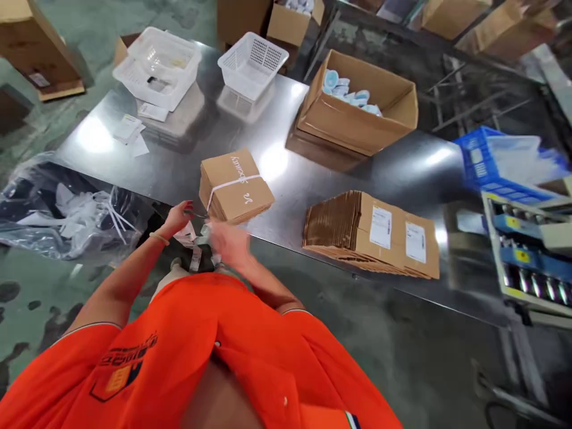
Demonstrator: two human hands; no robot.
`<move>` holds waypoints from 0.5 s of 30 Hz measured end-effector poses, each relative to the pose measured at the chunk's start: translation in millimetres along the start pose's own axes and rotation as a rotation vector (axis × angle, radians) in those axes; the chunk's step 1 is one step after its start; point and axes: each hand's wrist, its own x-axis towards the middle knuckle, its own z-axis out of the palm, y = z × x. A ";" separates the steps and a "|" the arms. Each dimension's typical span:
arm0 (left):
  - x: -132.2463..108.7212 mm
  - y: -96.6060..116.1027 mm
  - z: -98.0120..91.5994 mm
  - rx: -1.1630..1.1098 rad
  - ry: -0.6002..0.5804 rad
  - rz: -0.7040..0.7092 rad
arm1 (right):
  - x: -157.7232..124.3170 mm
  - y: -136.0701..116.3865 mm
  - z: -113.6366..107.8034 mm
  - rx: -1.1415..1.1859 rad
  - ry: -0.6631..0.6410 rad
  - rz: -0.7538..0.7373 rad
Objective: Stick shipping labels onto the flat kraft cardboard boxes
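My left hand [177,217] is closed on white paper strips [191,238] at the near edge of the steel table [187,143]. My right hand [229,243] is blurred by motion just to the right of it, touching the same strips. Right behind both hands lies a strapped bundle of flat brown cartons [235,185] with white printing on top. My orange shirt fills the bottom of the view.
A larger stack of flat cartons with two white labels [373,233] lies to the right. An open cardboard box of blue-white items [357,101], two white plastic baskets [156,65] [252,62], a clear plastic bag [58,208] at left and a blue crate [504,158] surround the table.
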 end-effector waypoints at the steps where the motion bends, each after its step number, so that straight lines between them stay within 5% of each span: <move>1: -0.8 -5.7 7.6 -0.067 0.005 -0.018 | 9.3 -9.0 -41.2 -0.057 0.209 -0.083; 3: -1.9 -13.8 26.4 -0.177 0.022 -0.046 | 48.9 -24.9 -116.0 -0.121 0.590 -0.104; 4: -1.8 -15.3 36.9 -0.217 0.033 -0.052 | 74.6 -30.1 -143.1 -0.132 0.677 -0.045; 6: 0.2 -13.6 57.4 -0.277 0.051 -0.038 | 122.7 -31.7 -168.8 -0.113 0.610 0.040; 10: 7.5 -4.4 81.3 -0.473 0.105 0.013 | 155.8 -6.5 -131.7 0.100 0.249 0.212; 15: 28.6 -8.8 65.5 -0.566 0.002 -0.031 | 103.7 26.1 -65.8 0.272 0.152 0.306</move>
